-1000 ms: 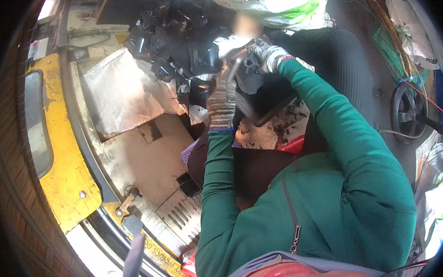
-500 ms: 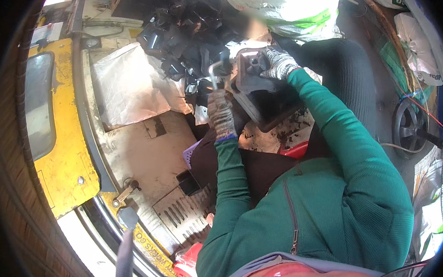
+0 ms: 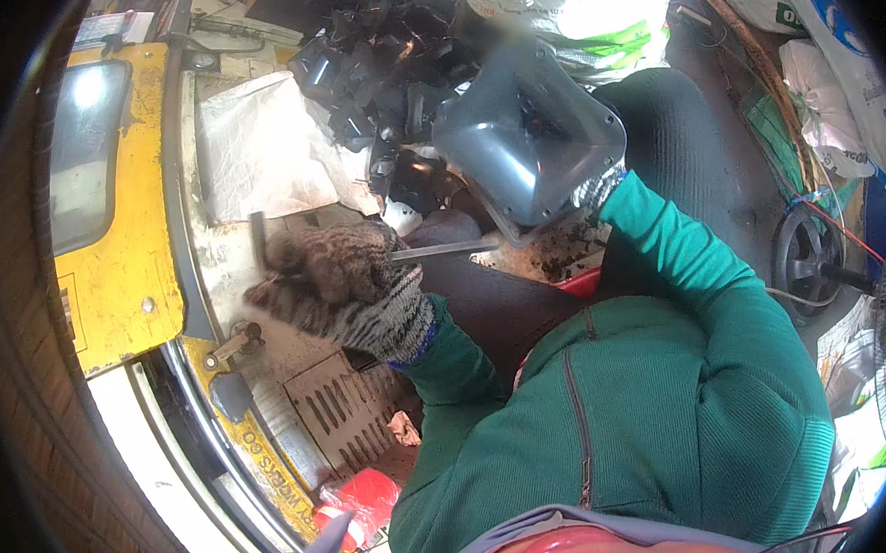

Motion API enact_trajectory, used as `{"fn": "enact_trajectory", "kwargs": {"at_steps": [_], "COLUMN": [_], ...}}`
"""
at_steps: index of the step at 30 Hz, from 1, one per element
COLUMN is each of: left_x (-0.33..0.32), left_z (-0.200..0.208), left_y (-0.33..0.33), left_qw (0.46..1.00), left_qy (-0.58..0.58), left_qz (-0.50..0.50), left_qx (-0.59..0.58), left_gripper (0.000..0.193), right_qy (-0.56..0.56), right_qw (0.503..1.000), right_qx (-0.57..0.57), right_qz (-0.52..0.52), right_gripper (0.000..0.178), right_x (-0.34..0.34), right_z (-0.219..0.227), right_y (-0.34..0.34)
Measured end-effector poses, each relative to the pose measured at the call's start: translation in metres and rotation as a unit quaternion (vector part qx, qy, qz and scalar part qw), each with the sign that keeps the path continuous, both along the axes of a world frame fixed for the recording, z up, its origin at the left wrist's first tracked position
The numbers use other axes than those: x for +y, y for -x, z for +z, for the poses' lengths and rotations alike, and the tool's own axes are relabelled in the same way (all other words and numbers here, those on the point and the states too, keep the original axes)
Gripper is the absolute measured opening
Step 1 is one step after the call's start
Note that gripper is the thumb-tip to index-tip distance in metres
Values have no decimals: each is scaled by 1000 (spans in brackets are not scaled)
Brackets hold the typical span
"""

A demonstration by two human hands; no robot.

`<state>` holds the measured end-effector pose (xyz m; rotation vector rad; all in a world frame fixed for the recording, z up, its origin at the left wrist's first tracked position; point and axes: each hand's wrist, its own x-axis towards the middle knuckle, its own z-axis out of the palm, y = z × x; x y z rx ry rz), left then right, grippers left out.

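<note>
My right hand (image 3: 600,188), in a grey and white striped glove, grips the right edge of a dark square plastic part (image 3: 531,131). The part is held up with its hollow, shiny face showing; its rim has small holes. Most of this hand is hidden behind it. My left hand (image 3: 338,281), gloved and smudged dark, is closed round an L-shaped metal rod (image 3: 444,250). The rod's long end points right over my lap, and its bent end (image 3: 258,239) sticks up at the left, apart from the plastic part. Motion smears the glove's fingers.
A heap of black plastic pieces (image 3: 374,73) lies ahead, beside a pale sheet (image 3: 264,152). A yellow machine panel (image 3: 128,260) stands left; white sacks (image 3: 576,23) lie ahead. At the right is a black handwheel (image 3: 810,261), and a red object (image 3: 361,503) sits low left.
My left hand has swung back left and nearer with the rod, away from the plastic part. My right hand has lifted and turned the part, so its hollow face shows.
</note>
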<state>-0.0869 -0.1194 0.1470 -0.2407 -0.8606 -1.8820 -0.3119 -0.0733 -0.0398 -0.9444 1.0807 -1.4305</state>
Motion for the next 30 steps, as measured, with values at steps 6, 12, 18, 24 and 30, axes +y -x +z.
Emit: {"fn": "enact_trajectory", "kwargs": {"at_steps": [6, 12, 18, 24, 30], "left_x": [17, 22, 18, 22, 25], "left_z": [-5, -58, -116, -57, -14], "left_y": [40, 82, 103, 107, 92], "left_qw": [994, 971, 809, 903, 942], "left_qy": [-99, -167, -9, -108, -268], "left_qz": [-1, 154, 402, 180, 44], "left_qx": [57, -71, -428, -376, -198], "left_gripper": [42, 47, 48, 45, 39], "right_qy": [1, 12, 24, 27, 14], "right_qw": [998, 998, 997, 996, 996], "right_qx": [59, 61, 60, 69, 87], "right_qz": [1, 11, 31, 49, 26], "right_gripper": [66, 65, 64, 63, 61], "right_x": [38, 43, 38, 41, 41], "right_z": [-12, -23, -26, -27, -30], "right_y": [-17, -24, -28, -27, -19]}}
